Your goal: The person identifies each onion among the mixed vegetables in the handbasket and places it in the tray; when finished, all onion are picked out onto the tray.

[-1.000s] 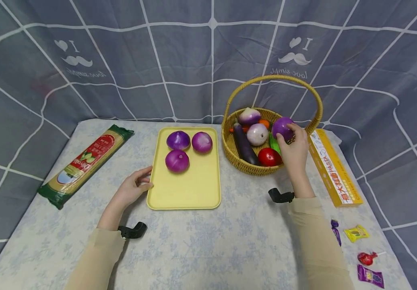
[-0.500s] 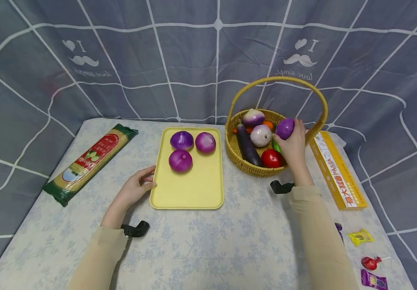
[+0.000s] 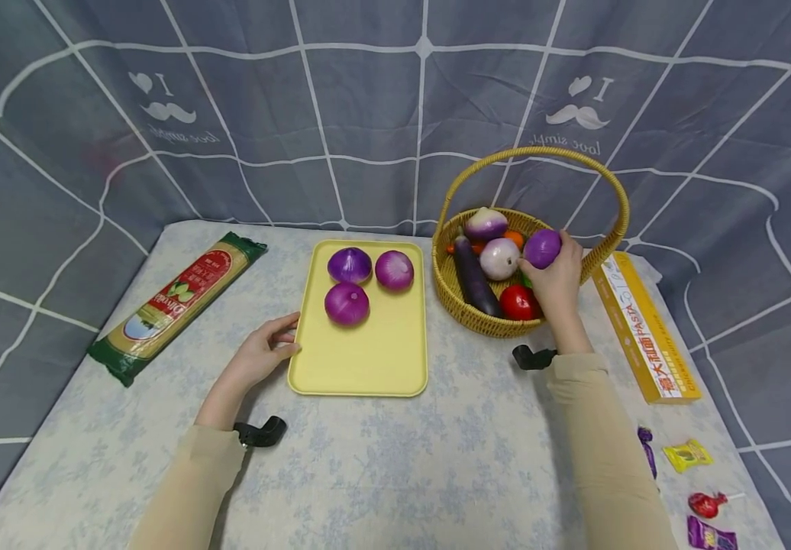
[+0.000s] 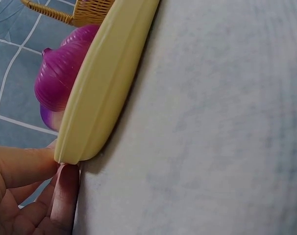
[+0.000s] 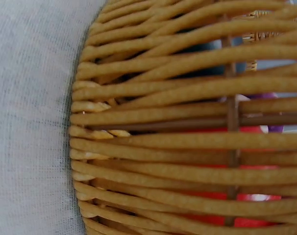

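Note:
In the head view my left hand [image 3: 261, 355] pinches the left edge of a yellow tray [image 3: 368, 367]. The left wrist view has the thumb [image 4: 28, 164] on the rim and a finger under it. Three purple onions [image 3: 347, 304] lie towards the tray's far end. My right hand [image 3: 559, 286] holds another purple onion [image 3: 542, 248] at the right inner side of a wicker basket [image 3: 485, 324]. Only the basket's woven wall [image 5: 187, 142] fills the right wrist view, with red showing through the gaps; the hand is out of sight there.
The basket also holds an eggplant [image 3: 474, 279], a white onion [image 3: 499, 259], a purple-white turnip-like vegetable [image 3: 486, 224] and a tomato [image 3: 519, 302]; its tall handle [image 3: 540, 151] arches above. A pasta bag [image 3: 179, 305] lies left, a pasta box [image 3: 646, 328] right, near several sweets [image 3: 688, 455].
The head view has shifted slightly, moving the scene rightwards. My right hand has reached a little further forward around the onion. The left hand keeps its place at the tray.

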The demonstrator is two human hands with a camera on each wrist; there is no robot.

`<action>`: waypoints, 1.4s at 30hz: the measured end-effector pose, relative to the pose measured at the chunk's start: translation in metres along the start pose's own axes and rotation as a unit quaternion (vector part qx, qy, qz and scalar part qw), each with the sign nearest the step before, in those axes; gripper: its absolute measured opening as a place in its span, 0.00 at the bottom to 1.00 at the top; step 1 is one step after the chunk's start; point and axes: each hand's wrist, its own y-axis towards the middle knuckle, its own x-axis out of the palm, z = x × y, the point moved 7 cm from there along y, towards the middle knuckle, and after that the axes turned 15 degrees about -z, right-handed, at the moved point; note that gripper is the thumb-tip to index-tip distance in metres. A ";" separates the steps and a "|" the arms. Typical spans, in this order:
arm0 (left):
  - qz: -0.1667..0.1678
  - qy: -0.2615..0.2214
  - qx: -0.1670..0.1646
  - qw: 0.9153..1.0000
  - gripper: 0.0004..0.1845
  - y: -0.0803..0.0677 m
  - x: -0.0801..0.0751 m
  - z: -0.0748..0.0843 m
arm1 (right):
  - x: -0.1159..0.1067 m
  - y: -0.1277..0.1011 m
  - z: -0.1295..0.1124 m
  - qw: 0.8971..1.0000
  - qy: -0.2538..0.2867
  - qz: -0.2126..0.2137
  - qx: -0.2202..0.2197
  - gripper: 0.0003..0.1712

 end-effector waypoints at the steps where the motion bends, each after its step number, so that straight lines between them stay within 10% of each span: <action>1: 0.000 0.000 0.000 1.000 0.33 0.000 0.000 0.000 | -0.001 -0.002 -0.001 1.000 0.003 0.003 -0.002 0.49; 17: -0.001 0.005 0.002 1.000 0.33 0.002 0.001 -0.001 | 0.004 -0.053 -0.046 0.994 0.074 -0.033 -0.078 0.51; 42: 0.002 0.015 -0.005 1.000 0.33 0.003 0.002 -0.004 | 0.137 -0.099 -0.097 0.954 0.127 -0.234 -0.135 0.50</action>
